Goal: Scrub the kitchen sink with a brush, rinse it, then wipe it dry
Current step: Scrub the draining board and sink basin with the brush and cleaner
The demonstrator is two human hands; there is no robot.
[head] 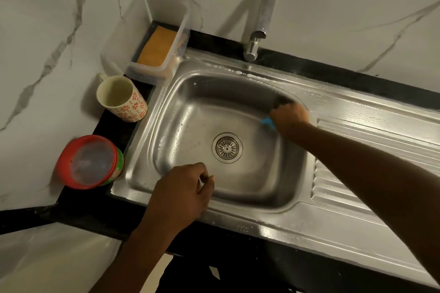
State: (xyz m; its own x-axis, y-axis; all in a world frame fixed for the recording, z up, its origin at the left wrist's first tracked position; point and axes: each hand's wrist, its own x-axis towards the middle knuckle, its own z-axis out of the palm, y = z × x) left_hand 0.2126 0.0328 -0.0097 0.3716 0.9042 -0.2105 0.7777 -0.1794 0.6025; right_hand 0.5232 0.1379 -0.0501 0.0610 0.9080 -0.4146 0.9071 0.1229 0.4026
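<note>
Soapy stainless steel sink (pixel 181 126) fills mid-frame; I see the right hand (pixel 289 115) clamped round a blue-handled brush (pixel 268 122) right of centre, against the basin wall. Lower centre, the left hand (pixel 183 188) curls loosely, holding nothing.

No word, brand or number can be read anywhere in view. The red-lidded container (pixel 90 162) on the counter at the near left, just beside the sink (pixel 133 173), has pale marks on its green side that may be lettering. They are too small and blurred to make out.
</note>
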